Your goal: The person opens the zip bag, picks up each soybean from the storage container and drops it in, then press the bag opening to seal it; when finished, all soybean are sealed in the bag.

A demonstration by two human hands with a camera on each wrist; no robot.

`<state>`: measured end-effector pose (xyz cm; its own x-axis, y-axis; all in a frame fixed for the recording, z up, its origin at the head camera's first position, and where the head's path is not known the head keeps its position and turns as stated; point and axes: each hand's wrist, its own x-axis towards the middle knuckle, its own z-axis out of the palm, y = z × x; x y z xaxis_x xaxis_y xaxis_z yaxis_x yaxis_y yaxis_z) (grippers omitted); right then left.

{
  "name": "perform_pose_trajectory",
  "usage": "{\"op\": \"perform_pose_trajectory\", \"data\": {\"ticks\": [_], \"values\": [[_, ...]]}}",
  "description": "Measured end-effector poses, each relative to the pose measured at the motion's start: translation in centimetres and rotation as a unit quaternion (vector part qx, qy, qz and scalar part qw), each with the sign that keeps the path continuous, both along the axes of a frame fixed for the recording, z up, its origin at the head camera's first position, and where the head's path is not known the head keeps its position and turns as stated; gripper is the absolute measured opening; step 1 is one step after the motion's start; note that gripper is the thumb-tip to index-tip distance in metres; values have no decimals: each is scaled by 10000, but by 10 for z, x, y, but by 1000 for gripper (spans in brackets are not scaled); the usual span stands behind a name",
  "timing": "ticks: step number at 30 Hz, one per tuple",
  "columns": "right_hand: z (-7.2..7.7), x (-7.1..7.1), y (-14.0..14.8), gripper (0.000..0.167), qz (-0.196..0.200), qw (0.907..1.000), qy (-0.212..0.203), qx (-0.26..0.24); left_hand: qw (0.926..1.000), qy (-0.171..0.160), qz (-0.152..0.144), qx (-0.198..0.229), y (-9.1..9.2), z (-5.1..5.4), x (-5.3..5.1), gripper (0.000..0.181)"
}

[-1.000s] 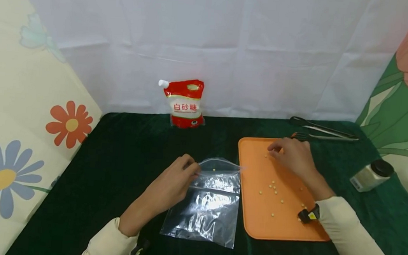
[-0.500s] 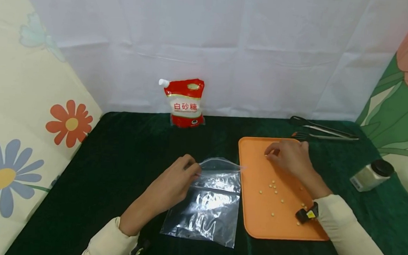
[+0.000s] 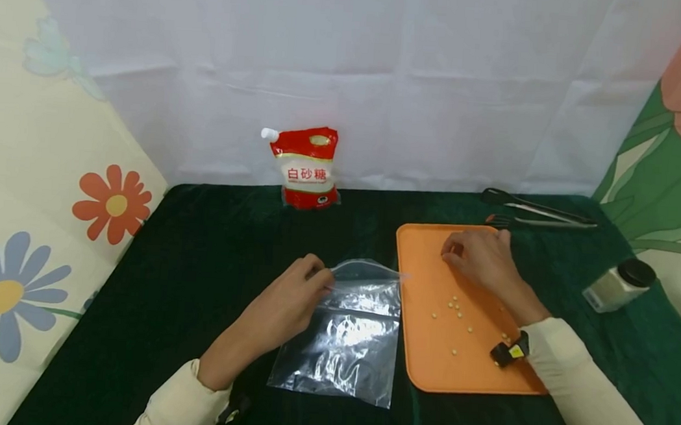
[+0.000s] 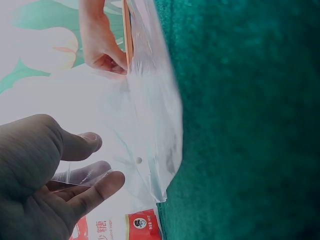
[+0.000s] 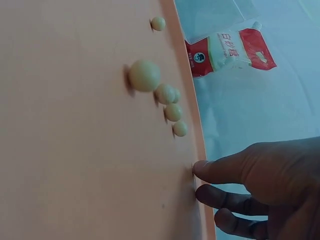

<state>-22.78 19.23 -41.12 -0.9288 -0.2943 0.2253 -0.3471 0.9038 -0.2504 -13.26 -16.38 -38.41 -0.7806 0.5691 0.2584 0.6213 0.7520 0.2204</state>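
The left hand held the clear plastic bag at the left corner of its mouth, the film caught among curled fingers, while the thumb stood apart from the nearest fingertip. The bag lay on the green-covered bench, short of the near edge and around the middle, its mouth toward the far edge and its right side close against the orange tray. A small round ball showed at the film in the left wrist view.

The right hand was over the far part of the tray, thumb and first finger bent close together, low at the tray; I cannot tell whether they pinched anything. Small pale balls were scattered on the tray, several bunched together on the near side of that hand.

By the bench's far edge, left of the middle, was a red-and-white sugar pouch. Tongs lay toward the far right corner, and a black-lidded jar was near the right edge.
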Motion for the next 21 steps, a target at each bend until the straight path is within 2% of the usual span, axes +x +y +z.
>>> {"op": "perform_pose_trajectory", "data": {"ticks": [4,6,9,11,12,14,17,19,21], "values": [[7,0,-1,7,-115,9996,-102,-236,10000,-3,11,5,0,0,0,24],[12,2,-1,7,-94,9992,30,-389,10000,-6,6,-2,0,1,0,24],[22,5,-2,7,245,9960,390,-765,10000,12,8,-14,-1,1,0,25],[28,9,-5,9,603,9899,411,-1219,10000,31,-3,-5,-1,2,0,25],[31,11,-6,11,804,9846,286,-1523,10000,38,-9,-1,-1,2,0,26],[35,16,-10,14,1199,9682,-189,-2186,10000,33,-26,50,-1,1,0,26],[38,24,-18,17,1573,9324,-1073,-3071,9999,7,-46,108,-2,1,0,25],[38,28,-23,17,1798,9114,-1460,-3402,9999,-16,-53,129,-2,0,0,24],[37,32,-28,15,1990,9006,-1619,-3509,9999,-24,-37,103,-2,0,0,24]]}}
